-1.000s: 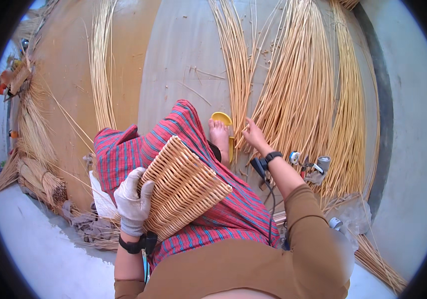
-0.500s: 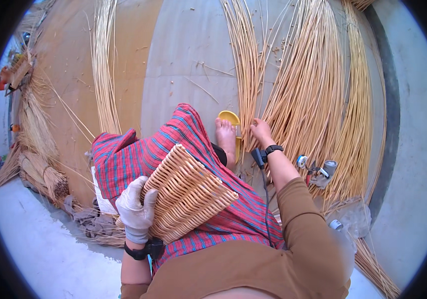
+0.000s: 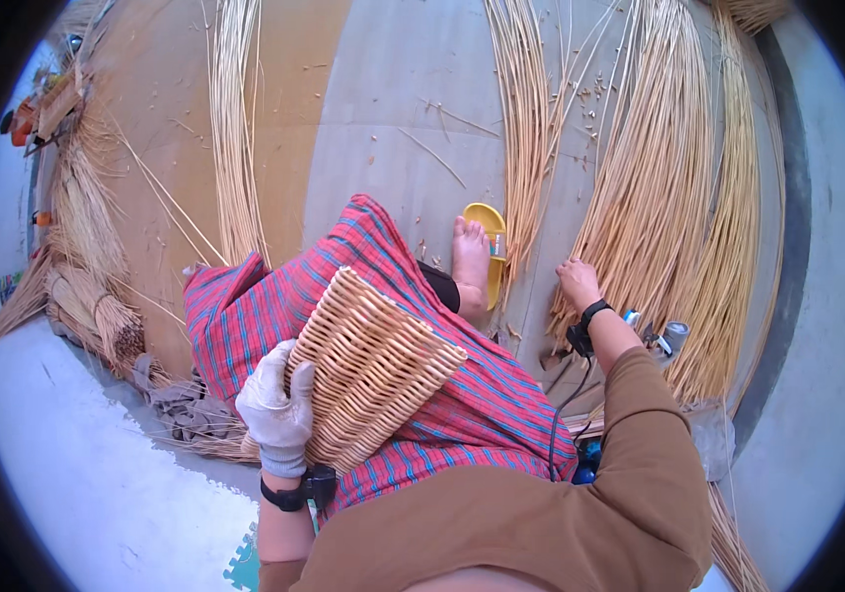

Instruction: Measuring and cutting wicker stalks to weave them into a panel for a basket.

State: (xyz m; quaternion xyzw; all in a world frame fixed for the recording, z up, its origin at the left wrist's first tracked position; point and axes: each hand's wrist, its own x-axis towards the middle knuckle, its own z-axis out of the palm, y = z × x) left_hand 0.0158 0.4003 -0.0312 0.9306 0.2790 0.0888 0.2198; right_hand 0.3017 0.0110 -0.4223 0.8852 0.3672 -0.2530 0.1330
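Note:
A woven wicker panel (image 3: 373, 370), flat and light brown, rests slanted across the red checked cloth (image 3: 363, 242) over my lap. My left hand (image 3: 277, 405) wears a white glove and grips the panel's left edge, the thumb on its upper face. My bare right hand (image 3: 578, 284) is at the lower left edge of a wide bundle of wicker rods (image 3: 654, 168). Its fingers are bent together; what they pinch, if anything, is too small to make out. A narrower bundle of rods (image 3: 526, 128) ends beside my foot, to the left of that hand.
My bare foot (image 3: 470, 259) is by a yellow slipper (image 3: 494, 222). More rods (image 3: 233, 138) lie at the far left and another bundle (image 3: 738, 197) at the right. A grey can (image 3: 675, 335) stands by my right forearm. Tied bundles (image 3: 97, 321) line the left edge.
My right hand has moved right, from the narrow bundle's end to the wide bundle's edge. The view has shifted somewhat. My left hand still holds the wicker panel.

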